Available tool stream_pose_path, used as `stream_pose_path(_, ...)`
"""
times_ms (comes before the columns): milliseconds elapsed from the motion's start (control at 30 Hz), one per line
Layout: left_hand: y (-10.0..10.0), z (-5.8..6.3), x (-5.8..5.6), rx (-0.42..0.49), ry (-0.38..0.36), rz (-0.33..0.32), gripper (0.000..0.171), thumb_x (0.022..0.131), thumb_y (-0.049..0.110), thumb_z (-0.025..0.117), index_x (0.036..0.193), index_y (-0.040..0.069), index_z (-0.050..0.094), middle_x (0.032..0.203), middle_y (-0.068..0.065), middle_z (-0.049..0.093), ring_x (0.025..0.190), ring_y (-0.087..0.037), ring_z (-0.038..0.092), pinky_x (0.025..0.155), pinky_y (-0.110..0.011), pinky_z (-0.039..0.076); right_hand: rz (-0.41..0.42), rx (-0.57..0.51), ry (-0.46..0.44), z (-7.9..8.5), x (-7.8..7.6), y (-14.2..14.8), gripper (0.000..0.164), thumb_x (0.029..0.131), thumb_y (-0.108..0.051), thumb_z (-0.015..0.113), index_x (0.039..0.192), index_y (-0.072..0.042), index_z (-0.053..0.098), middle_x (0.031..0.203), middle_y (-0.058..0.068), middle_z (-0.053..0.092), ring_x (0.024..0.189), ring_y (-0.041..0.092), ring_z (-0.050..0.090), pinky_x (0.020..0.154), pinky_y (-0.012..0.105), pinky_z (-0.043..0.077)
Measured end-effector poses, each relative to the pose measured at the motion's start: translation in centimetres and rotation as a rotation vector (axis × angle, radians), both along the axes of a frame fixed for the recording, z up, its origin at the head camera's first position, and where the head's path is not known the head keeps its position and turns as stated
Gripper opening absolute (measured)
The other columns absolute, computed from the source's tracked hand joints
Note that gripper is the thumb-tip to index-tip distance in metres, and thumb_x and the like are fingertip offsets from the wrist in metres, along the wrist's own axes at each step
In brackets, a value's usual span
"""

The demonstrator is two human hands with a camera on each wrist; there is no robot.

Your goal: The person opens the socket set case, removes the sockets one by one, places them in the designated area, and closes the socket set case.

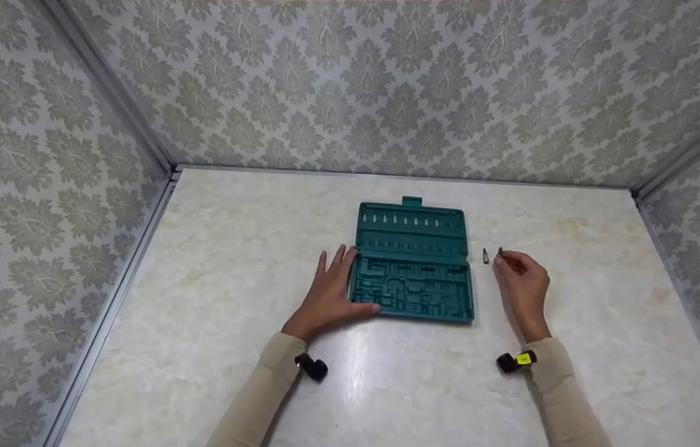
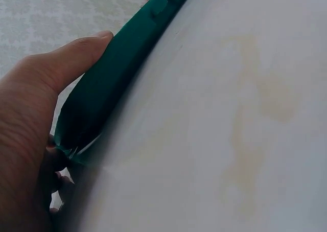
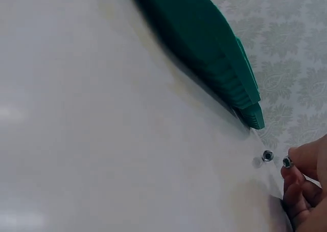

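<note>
A green plastic tool case (image 1: 412, 254) lies unfolded flat, its lid half at the back and its moulded half in front. My left hand (image 1: 328, 295) rests against its left side with fingers extended, the thumb on the front edge. In the left wrist view that thumb (image 2: 84, 55) touches the case wall (image 2: 110, 73). To the right of the case, my right hand (image 1: 525, 285) pinches a small metal socket (image 3: 287, 162) between thumb and fingertips. Another small metal socket (image 1: 485, 256) stands on the table between that hand and the case; its hollow end shows in the right wrist view.
The pale marbled table (image 1: 231, 230) is bounded by patterned panels (image 1: 350, 93) at the back and both sides, with metal rails along the edges. A row of small light marks (image 1: 394, 219) shows in the case's lid half. Each wrist carries a small black camera (image 1: 312, 367).
</note>
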State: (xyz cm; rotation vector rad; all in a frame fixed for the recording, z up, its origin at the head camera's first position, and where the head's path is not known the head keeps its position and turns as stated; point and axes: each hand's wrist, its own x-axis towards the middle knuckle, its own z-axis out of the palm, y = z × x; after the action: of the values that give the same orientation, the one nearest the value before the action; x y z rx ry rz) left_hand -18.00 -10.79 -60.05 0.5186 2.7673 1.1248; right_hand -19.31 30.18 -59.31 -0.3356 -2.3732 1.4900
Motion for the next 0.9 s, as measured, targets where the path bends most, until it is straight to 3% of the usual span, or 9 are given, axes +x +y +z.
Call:
stream_pose_path(167,0.1,0.1,0.0,-0.008,0.002,0.005,0.138,0.077,0.087,0.077,0.179,0.019,0.015,0.185,-0.012,0.010,0.170,-0.038,-0.009,0.136,-0.061,0.009,-0.053,0.012,0.010,-0.1,-0.1,0.2,0.026,0.106,-0.020,0.077,0.125,-0.002,0.081,0.117,0.015,0.078,0.098,0.016,0.066,0.085,0.015,0.053)
stream_pose_path(433,-0.2,0.0,0.0,0.001,-0.012,0.010,0.139,0.077,0.087,0.078,0.179,0.019,0.014,0.185,-0.010,0.009,0.170,-0.036,-0.010,0.136,-0.061,0.009,-0.067,0.082,-0.031,-0.2,-0.5,-0.7,0.025,0.106,-0.022,0.077,0.122,-0.004,0.083,0.113,0.013,0.080,0.096,0.019,0.067,0.085,0.016,0.054)
stream_pose_path(633,-0.2,-0.1,0.0,0.005,-0.014,0.010,0.138,0.077,0.089,0.076,0.180,0.022,0.013,0.186,-0.008,0.008,0.170,-0.036,-0.011,0.135,-0.063,0.011,-0.088,0.138,-0.066,0.1,-0.8,-1.4,0.024,0.105,-0.021,0.076,0.119,-0.003,0.084,0.109,0.014,0.080,0.094,0.024,0.067,0.085,0.022,0.053)
stream_pose_path(900,0.1,0.3,0.1,-0.005,-0.007,0.005,0.138,0.077,0.087,0.078,0.179,0.018,0.015,0.185,-0.012,0.011,0.170,-0.039,-0.009,0.135,-0.062,0.011,-0.103,0.154,-0.039,0.2,-1.1,-1.7,0.022,0.104,-0.018,0.075,0.112,-0.001,0.085,0.104,0.016,0.081,0.091,0.026,0.069,0.084,0.031,0.053)
